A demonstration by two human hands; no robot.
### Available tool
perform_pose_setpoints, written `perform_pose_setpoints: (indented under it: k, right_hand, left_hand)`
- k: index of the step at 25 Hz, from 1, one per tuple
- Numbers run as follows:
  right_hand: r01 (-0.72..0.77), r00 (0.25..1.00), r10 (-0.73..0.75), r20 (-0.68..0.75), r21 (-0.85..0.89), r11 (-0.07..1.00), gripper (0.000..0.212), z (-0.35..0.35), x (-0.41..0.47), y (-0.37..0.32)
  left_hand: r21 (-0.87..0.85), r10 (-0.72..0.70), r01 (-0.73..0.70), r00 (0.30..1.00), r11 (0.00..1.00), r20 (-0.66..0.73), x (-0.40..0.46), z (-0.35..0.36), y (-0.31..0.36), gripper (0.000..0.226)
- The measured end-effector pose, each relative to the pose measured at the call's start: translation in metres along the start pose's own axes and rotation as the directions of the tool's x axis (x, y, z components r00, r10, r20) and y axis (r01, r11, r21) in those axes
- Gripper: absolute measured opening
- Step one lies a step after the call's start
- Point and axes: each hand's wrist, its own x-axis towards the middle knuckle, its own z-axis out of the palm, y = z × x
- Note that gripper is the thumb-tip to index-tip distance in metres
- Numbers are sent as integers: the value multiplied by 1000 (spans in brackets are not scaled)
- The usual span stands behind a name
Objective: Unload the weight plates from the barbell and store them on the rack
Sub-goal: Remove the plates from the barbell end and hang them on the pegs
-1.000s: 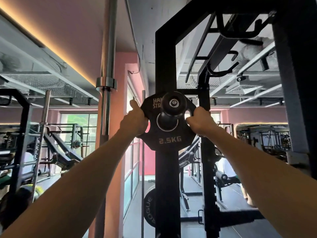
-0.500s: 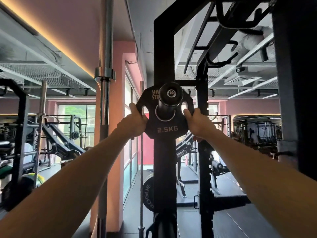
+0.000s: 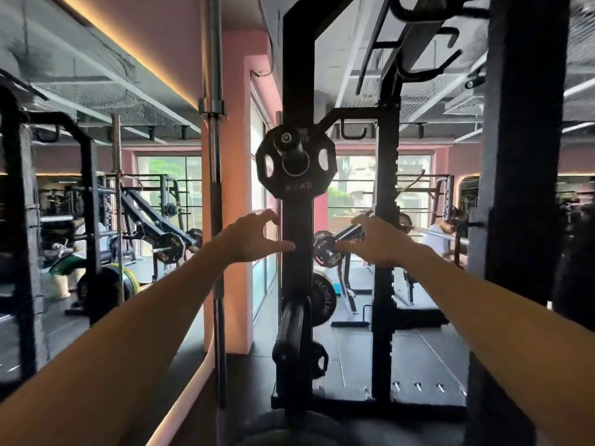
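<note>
Small plate point(image 3: 296, 162) seated on rack peg point(image 3: 291, 146), upright post point(image 3: 297, 75). Judged light, rigid, hard-edged; best gripped via side cutouts. Left hand point(image 3: 254, 239), right hand point(image 3: 380, 243) spread, empty, below plate.

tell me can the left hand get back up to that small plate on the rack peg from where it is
Probably yes. The left hand is open and empty just below the small plate, beside the rack upright, with nothing between them.
</note>
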Motion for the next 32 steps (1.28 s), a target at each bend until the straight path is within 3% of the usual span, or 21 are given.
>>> perform_pose_setpoints:
  k: [13,18,25,32]
  right_hand:
    - [95,995,-96,9,68,993,86,-88,-202,4]
    - [47,999,-45,27,-56,997,87,-135,-307,31]
    - [-76,997,76,-3,-121,990,89,-218,-409,114]
    - [-149,989,148,-24,-101,984,86,-277,-449,241]
  left_hand:
    - [-49,-64,64,998,997,0,-194,-45,148,65]
    - [-91,-41,41,999,995,1,-265,-45,219,63]
    - [-172,32,-22,998,985,59,-299,-34,338,74]
    - [-162,68,-56,995,985,71,-269,16,463,85]
